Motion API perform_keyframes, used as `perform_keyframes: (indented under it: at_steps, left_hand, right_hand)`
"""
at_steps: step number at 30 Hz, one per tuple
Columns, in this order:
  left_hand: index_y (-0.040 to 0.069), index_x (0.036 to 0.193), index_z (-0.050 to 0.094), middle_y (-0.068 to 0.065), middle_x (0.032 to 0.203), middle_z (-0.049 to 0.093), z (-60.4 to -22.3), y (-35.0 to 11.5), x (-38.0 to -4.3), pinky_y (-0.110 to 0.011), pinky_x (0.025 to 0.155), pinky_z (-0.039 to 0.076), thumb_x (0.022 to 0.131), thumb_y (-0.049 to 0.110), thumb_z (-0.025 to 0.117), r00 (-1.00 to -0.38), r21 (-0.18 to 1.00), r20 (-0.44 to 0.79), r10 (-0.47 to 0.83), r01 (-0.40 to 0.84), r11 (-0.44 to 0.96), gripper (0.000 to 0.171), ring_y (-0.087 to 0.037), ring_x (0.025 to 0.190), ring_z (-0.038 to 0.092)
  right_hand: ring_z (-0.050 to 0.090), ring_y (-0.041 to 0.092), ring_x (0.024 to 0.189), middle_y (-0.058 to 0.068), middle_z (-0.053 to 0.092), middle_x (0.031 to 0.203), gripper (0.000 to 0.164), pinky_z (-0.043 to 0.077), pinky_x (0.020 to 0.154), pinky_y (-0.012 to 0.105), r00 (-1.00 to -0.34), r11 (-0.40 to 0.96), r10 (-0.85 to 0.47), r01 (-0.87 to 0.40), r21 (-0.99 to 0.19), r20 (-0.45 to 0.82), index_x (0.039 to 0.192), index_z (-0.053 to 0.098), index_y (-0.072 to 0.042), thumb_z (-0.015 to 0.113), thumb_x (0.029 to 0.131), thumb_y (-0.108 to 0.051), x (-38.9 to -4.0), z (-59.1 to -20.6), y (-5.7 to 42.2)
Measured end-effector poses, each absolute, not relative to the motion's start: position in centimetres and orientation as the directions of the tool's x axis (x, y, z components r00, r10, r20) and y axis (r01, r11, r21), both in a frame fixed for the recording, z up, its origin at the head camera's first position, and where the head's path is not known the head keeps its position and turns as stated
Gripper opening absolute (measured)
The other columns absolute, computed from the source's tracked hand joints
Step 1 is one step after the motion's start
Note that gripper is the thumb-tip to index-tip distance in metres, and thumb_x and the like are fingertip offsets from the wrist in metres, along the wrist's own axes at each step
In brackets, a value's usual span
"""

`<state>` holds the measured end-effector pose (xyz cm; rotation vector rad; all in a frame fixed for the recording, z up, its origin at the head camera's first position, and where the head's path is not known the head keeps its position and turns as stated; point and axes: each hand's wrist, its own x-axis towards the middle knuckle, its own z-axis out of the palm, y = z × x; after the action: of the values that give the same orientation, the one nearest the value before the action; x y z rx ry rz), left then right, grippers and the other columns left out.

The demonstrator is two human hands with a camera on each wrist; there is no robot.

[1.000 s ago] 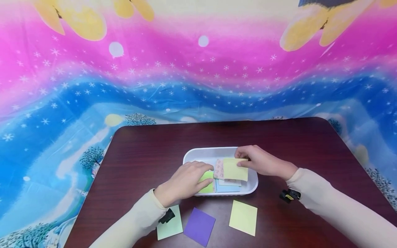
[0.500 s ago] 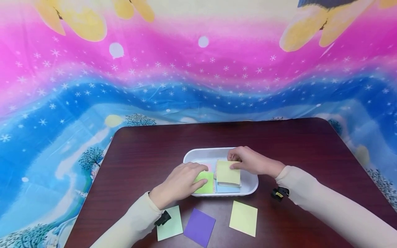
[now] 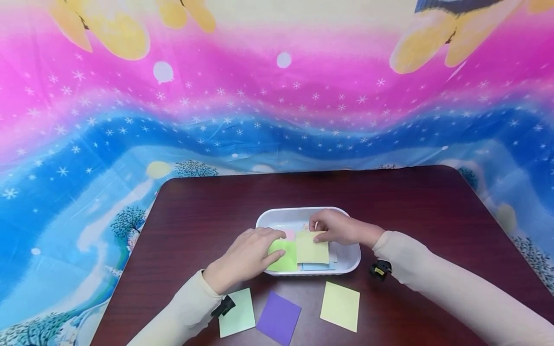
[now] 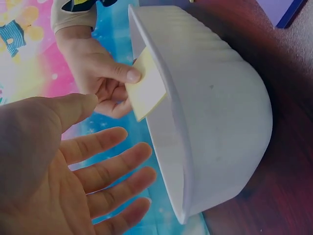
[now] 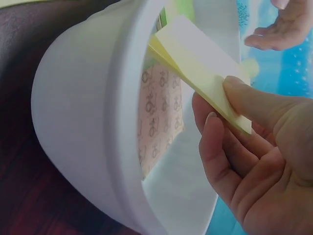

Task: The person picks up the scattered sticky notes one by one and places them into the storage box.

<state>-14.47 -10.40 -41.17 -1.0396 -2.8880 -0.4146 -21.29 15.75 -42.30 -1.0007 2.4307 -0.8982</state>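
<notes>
My right hand [image 3: 339,228] pinches a pale yellow sticky note pad [image 3: 312,247] between thumb and fingers, over the white plastic tray [image 3: 356,262]. In the right wrist view the yellow pad [image 5: 200,73] is tilted, thumb on top and fingers beneath. My left hand [image 3: 246,252] hovers at the tray's left end with fingers spread and holds nothing. Near its fingertips lies a bright green pad [image 3: 283,257] in the tray. A pink pad [image 3: 289,234] is behind it. A blue pad [image 3: 318,266] shows under the yellow one. The patterned pink paper [image 5: 159,107] shows inside the tray.
On the dark wood table [image 3: 207,211], in front of the tray, lie a mint green pad [image 3: 240,312], a purple pad [image 3: 279,317] and another pale yellow pad [image 3: 340,306]. A colourful printed cloth [image 3: 277,105] hangs behind the table.
My right hand has moved left with the yellow pad, from over the tray's right part to beside the green pad. My left hand has drawn back slightly to the left.
</notes>
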Motion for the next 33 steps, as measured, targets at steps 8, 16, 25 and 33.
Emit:
perform_keyframes:
  at_steps: [8,16,25,33]
  left_hand:
    - [0.017,0.121,0.061,0.003,0.116,0.065,-40.78,-10.94,-14.57,-0.037,0.088,0.045,0.091,0.04,0.054,-0.781,0.249,0.151,0.605,0.623,0.742,0.039,-0.014,0.112,0.056]
    - [0.016,0.122,0.061,0.002,0.116,0.065,-40.79,-10.8,-14.55,-0.038,0.089,0.045,0.091,0.04,0.054,-0.779,0.26,0.131,0.613,0.624,0.737,0.039,-0.015,0.11,0.057]
    - [0.017,0.123,0.06,0.002,0.117,0.064,-40.67,-10.86,-14.57,-0.038,0.09,0.045,0.092,0.042,0.053,-0.788,0.257,0.114,0.605,0.611,0.748,0.041,-0.015,0.111,0.056]
    - [0.018,0.123,0.06,0.003,0.117,0.064,-40.84,-10.88,-14.4,-0.038,0.088,0.045,0.092,0.042,0.051,-0.79,0.272,0.103,0.605,0.607,0.747,0.04,-0.014,0.111,0.056]
  right_hand:
    - [0.051,0.009,0.066,-0.005,0.056,0.073,0.014,0.044,0.064,0.027,-0.689,0.592,-0.714,-0.502,-0.631,-0.122,0.082,0.058,-0.011,0.072,0.079,-0.012,-21.18,-42.77,15.36]
    - [0.052,0.01,0.072,-0.004,0.061,0.083,0.016,0.046,0.069,0.029,-0.707,0.645,-0.69,-0.504,-0.574,-0.155,0.091,0.063,-0.012,0.072,0.079,-0.013,-21.02,-42.98,15.19]
    - [0.054,0.013,0.077,-0.002,0.065,0.089,0.022,0.048,0.072,0.031,-0.711,0.651,-0.69,-0.529,-0.545,-0.134,0.099,0.068,-0.011,0.073,0.078,-0.014,-20.97,-42.74,15.21]
    - [0.06,0.018,0.089,0.004,0.067,0.1,0.028,0.05,0.078,0.034,-0.717,0.64,-0.689,-0.533,-0.553,-0.106,0.107,0.067,-0.005,0.069,0.082,-0.018,-20.82,-42.09,15.32]
